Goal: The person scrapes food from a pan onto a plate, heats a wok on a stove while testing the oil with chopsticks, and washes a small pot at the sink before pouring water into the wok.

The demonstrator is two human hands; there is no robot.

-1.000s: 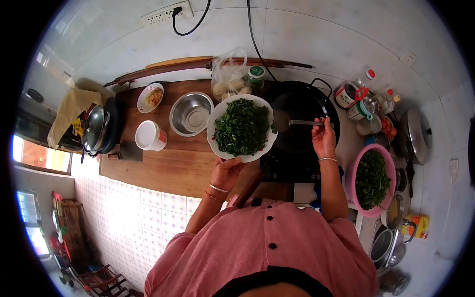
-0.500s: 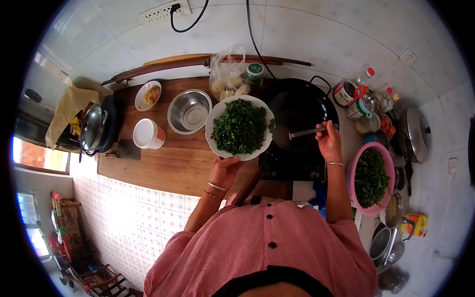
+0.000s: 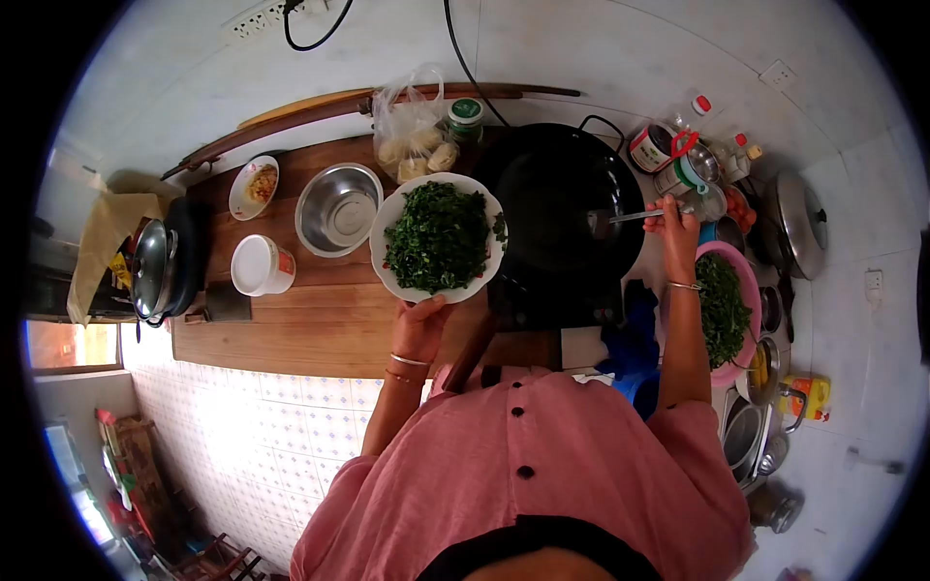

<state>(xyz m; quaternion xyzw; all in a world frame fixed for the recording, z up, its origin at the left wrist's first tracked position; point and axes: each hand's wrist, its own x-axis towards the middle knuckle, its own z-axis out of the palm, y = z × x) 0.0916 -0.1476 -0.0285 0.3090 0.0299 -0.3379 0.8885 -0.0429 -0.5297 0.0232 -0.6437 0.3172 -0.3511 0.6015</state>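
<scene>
My left hand (image 3: 420, 327) is closed on the near rim of a white plate (image 3: 387, 283), thumb on top. Chopped green leaves (image 3: 438, 235) are heaped on this plate, with some red bits at the edge. My right hand (image 3: 675, 225) is wrapped around the handle of a metal spatula (image 3: 635, 217). The spatula's blade is over the right part of a black wok (image 3: 542, 198); whether it touches the wok I cannot tell. The plate is held just left of the wok, overlapping its edge in view.
Left of the plate stand a steel bowl (image 3: 339, 239), a white tub (image 3: 262, 265), a small bowl of chopped bits (image 3: 254, 188) and a cleaver (image 3: 229, 301). Behind are a plastic bag (image 3: 407, 126) and a jar (image 3: 466, 114). On the right, a pink basin (image 3: 752, 276) holds greens.
My right hand and the spatula have moved to the right relative to the wok. The plate stays in my left hand. The whole view has shifted slightly.
</scene>
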